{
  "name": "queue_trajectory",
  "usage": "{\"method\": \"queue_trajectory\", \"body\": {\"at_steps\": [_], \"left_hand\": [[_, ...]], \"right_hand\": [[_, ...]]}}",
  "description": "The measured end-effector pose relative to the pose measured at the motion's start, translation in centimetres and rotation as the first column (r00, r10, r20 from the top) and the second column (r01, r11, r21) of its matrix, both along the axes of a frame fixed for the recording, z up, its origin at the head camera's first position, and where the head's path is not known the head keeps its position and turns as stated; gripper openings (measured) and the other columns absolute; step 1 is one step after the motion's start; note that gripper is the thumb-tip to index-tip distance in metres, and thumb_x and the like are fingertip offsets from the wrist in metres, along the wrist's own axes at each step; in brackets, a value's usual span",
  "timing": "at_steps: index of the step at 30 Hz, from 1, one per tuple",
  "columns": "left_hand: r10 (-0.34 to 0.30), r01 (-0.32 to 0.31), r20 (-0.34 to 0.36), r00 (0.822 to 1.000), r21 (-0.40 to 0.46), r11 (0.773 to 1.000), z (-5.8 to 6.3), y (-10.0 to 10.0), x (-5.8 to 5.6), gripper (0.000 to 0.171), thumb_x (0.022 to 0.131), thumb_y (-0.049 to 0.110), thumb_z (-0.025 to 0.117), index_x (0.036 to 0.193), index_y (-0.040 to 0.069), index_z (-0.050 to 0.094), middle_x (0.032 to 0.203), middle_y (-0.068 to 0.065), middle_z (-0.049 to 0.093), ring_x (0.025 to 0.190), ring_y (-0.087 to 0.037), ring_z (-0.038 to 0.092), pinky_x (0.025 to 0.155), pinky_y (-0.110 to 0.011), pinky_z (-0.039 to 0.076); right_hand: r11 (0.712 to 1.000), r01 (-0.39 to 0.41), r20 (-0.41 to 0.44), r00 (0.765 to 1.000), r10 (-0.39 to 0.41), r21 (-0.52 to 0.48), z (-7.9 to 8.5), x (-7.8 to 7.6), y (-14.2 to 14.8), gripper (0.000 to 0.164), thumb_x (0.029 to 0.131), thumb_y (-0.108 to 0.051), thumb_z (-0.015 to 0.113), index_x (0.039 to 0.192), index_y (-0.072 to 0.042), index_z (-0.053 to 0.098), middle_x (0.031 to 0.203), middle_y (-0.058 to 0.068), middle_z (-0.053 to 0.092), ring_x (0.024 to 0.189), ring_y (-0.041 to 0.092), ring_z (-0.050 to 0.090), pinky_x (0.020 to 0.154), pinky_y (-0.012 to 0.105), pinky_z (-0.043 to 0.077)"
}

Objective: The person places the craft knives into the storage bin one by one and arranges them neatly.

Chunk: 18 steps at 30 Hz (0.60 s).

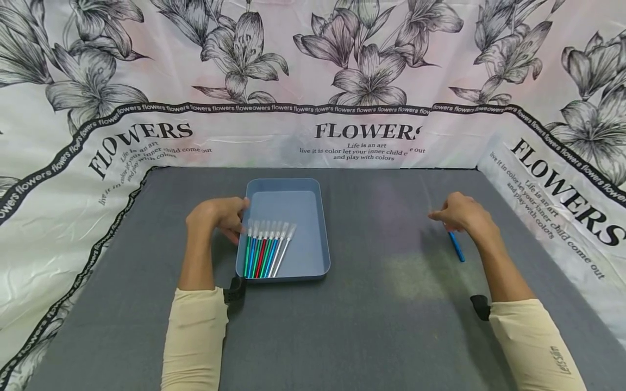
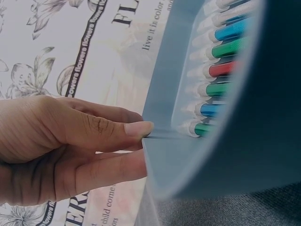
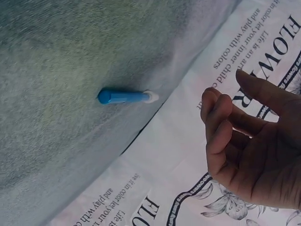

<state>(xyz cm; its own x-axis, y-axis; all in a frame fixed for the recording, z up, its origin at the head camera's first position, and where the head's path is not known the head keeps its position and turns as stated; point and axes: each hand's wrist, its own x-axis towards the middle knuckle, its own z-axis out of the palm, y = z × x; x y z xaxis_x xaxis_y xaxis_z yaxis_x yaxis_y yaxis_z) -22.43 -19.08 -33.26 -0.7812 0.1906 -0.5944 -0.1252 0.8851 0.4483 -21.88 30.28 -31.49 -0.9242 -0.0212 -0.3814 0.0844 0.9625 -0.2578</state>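
A blue-grey tray (image 1: 299,201) lies on the table, and my left hand (image 1: 221,216) pinches its left rim between thumb and fingers. Several slim, pen-like craft knives (image 1: 264,252) with clear caps lie side by side in the tray's lower left part; their handles are green, blue, red and silver. In the left wrist view, the thumb (image 2: 138,129) presses on the rim. One more blue craft knife (image 3: 124,96) lies on the table at the right. Above it hovers my right hand (image 1: 462,212), apart from it, fingers loosely bent, thumb spread, holding nothing.
Grey cloth covers the table (image 1: 371,320). White flower-printed sheeting (image 1: 362,136) runs along the back and both sides. A dark wrist strap (image 1: 236,289) sits at the left sleeve, and a dark device (image 1: 480,308) at the right.
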Motion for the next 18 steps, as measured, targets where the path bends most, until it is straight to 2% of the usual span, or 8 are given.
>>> {"method": "queue_trajectory", "body": {"at_steps": [6, 10, 18], "left_hand": [[-0.008, 0.008, -0.004, 1.0, -0.009, 1.0, 0.1, 0.0, 0.2, 0.083, 0.105, 0.002, 0.058, 0.168, 0.004, 0.004, 0.161, -0.032, 0.039, 0.086, -0.017, 0.081, 0.125, -0.059, 0.035], [-0.012, 0.012, -0.002, 1.0, -0.013, 1.0, 0.1, 0.0, 0.1, 0.082, 0.105, 0.003, 0.058, 0.168, 0.003, 0.005, 0.161, -0.032, 0.038, 0.086, -0.016, 0.081, 0.126, -0.06, 0.033], [-0.008, 0.008, -0.005, 1.0, -0.019, 1.0, -0.1, 0.1, 0.2, 0.082, 0.105, 0.003, 0.058, 0.168, 0.004, 0.005, 0.162, -0.032, 0.038, 0.086, -0.016, 0.081, 0.126, -0.061, 0.033]], "right_hand": [[1.0, 0.013, 0.012, 1.0, -0.013, -0.004, -0.2, 0.3, 0.4, 0.047, 0.105, -0.039, 0.059, 0.063, -0.016, 0.058, 0.055, -0.004, 0.047, 0.057, 0.014, 0.043, 0.055, 0.031, 0.037], [1.0, 0.03, 0.02, 0.999, -0.03, -0.005, -0.2, 0.5, 0.7, 0.043, 0.104, -0.036, 0.06, 0.067, -0.016, 0.061, 0.059, -0.002, 0.051, 0.06, 0.016, 0.048, 0.056, 0.032, 0.038], [0.999, 0.05, 0.033, 0.998, -0.051, 0.021, -0.1, 0.5, 1.2, 0.034, 0.103, -0.032, 0.061, 0.084, -0.007, 0.07, 0.067, 0.002, 0.06, 0.067, 0.02, 0.056, 0.06, 0.034, 0.043]]}}
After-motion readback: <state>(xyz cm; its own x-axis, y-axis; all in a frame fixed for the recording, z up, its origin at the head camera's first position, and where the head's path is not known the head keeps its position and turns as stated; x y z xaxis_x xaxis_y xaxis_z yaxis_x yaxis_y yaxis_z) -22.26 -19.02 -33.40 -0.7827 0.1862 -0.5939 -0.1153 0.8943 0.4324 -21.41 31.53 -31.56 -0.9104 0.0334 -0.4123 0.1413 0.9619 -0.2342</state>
